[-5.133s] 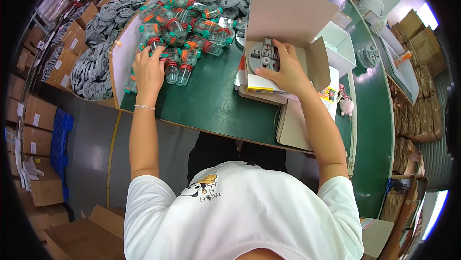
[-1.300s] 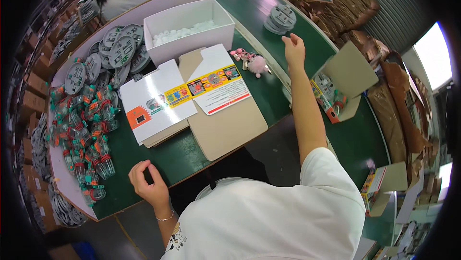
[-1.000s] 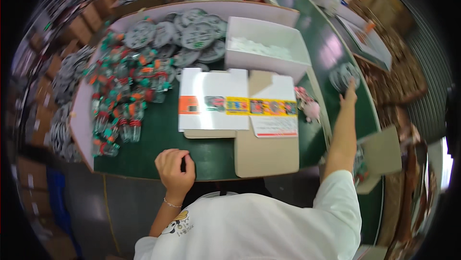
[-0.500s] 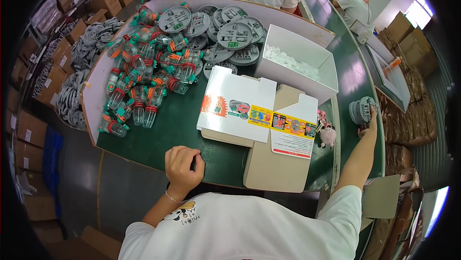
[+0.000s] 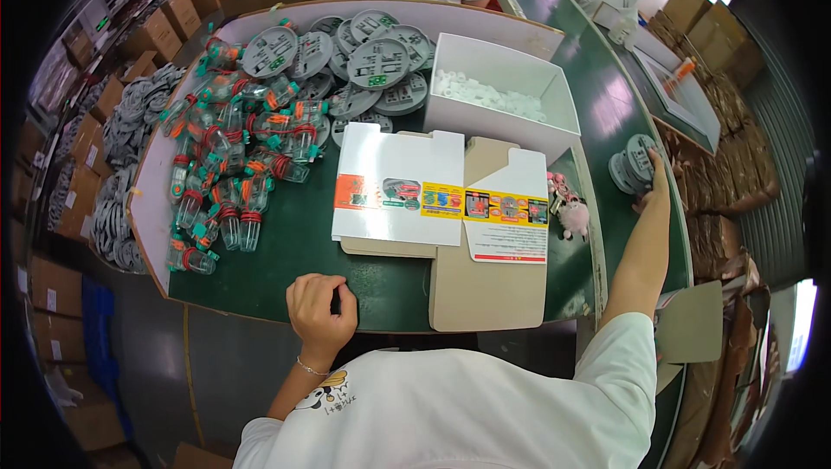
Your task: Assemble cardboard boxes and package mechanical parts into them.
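Gripping grey round discs (image 5: 637, 164) at frame right with the right hand (image 5: 658, 186), outstretched from lower right; cannot count the overlapping discs or see every finger. Curling the left hand (image 5: 322, 311) loosely at lower centre, by the green surface (image 5: 389, 291); cannot see into its palm.

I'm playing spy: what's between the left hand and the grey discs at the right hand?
From the left hand, the head view shows green table, flat printed cardboard, a pink fluffy charm, a pale rail, then green counter.
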A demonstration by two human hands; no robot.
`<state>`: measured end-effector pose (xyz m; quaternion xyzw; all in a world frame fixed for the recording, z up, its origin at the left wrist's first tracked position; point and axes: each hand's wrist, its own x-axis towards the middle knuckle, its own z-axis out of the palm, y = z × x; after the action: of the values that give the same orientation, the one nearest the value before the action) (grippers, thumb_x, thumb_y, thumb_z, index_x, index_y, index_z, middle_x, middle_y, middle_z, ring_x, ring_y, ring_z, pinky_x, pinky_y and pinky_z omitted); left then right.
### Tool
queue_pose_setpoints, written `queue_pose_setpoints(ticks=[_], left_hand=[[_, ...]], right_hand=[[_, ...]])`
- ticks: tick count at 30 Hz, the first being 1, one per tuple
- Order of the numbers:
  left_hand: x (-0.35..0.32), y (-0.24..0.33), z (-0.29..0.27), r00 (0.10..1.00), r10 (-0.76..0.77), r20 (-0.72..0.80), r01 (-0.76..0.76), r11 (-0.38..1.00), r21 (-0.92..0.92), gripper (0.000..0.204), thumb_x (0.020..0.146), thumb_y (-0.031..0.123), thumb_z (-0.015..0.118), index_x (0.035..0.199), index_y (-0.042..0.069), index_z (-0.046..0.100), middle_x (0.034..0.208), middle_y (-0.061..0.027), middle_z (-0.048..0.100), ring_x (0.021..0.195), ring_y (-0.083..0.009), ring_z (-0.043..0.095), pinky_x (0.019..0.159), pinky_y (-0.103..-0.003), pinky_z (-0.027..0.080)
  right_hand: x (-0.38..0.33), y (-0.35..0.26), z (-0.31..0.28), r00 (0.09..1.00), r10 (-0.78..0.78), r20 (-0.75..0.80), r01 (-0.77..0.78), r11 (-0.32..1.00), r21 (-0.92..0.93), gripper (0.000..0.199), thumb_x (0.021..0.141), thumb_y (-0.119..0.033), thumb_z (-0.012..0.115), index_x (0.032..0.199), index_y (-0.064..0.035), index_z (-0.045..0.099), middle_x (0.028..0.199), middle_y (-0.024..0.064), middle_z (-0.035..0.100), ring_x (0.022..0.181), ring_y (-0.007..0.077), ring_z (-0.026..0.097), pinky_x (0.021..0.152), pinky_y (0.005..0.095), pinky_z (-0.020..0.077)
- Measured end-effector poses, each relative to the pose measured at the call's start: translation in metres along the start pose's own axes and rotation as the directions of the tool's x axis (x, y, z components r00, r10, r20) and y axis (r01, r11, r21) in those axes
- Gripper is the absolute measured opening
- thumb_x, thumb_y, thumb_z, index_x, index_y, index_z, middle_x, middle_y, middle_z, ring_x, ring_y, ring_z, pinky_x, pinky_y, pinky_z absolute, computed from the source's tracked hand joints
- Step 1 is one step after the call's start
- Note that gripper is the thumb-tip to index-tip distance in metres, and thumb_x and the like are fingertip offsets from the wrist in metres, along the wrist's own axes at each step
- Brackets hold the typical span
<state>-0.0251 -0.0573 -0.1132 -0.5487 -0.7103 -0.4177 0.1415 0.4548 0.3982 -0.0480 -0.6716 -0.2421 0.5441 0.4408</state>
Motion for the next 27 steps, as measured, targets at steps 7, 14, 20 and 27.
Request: queue_pose_setpoints(ticks=[7,14,20,27], left_hand=[[0.001,0.001,0.001,1.000,0.007,-0.008,-0.007,1.000,-0.002,0.010,0.073,0.000,0.066,0.081,0.005,0.065,0.077,-0.0060,0.064,0.078,-0.0266,0.062,0.075,-0.038,0.044],[-0.002,-0.002,-0.001,1.000,0.019,-0.024,-0.020,1.000,-0.020,0.010,0.073,0.000,0.067,0.081,0.006,0.065,0.076,-0.0053,0.064,0.078,-0.0261,0.062,0.075,-0.038,0.045],[-0.002,-0.003,-0.003,0.999,0.038,-0.026,-0.039,0.999,-0.034,0.011,0.072,0.002,0.068,0.081,0.007,0.066,0.076,-0.0045,0.064,0.078,-0.0251,0.062,0.076,-0.038,0.045],[-0.002,-0.005,-0.004,0.999,0.008,-0.048,-0.010,0.999,-0.041,0.012,0.072,0.000,0.068,0.082,0.007,0.066,0.077,-0.0046,0.063,0.079,-0.0257,0.062,0.076,-0.037,0.045]], right_hand=[[0.016,0.011,-0.005,0.976,-0.205,0.071,0.190,0.966,0.178,0.071,0.066,-0.056,0.080,0.124,-0.0174,0.065,0.137,0.0077,0.059,0.125,0.0258,0.052,0.096,0.0475,0.0397],[0.009,0.023,-0.013,0.955,-0.280,0.093,0.228,0.900,0.371,0.058,0.076,-0.045,0.078,0.125,-0.0169,0.064,0.130,0.0060,0.063,0.113,0.0279,0.061,0.093,0.0447,0.0501],[-0.028,-0.033,0.044,0.787,-0.504,0.356,0.276,0.803,0.529,0.050,0.085,-0.038,0.073,0.128,-0.0140,0.061,0.121,0.0060,0.068,0.108,0.0250,0.064,0.098,0.0474,0.0489],[-0.206,-0.040,0.269,0.595,-0.478,0.646,0.362,0.877,0.316,0.045,0.082,-0.034,0.077,0.118,-0.0105,0.064,0.116,0.0053,0.069,0.108,0.0210,0.065,0.096,0.0395,0.0503]])
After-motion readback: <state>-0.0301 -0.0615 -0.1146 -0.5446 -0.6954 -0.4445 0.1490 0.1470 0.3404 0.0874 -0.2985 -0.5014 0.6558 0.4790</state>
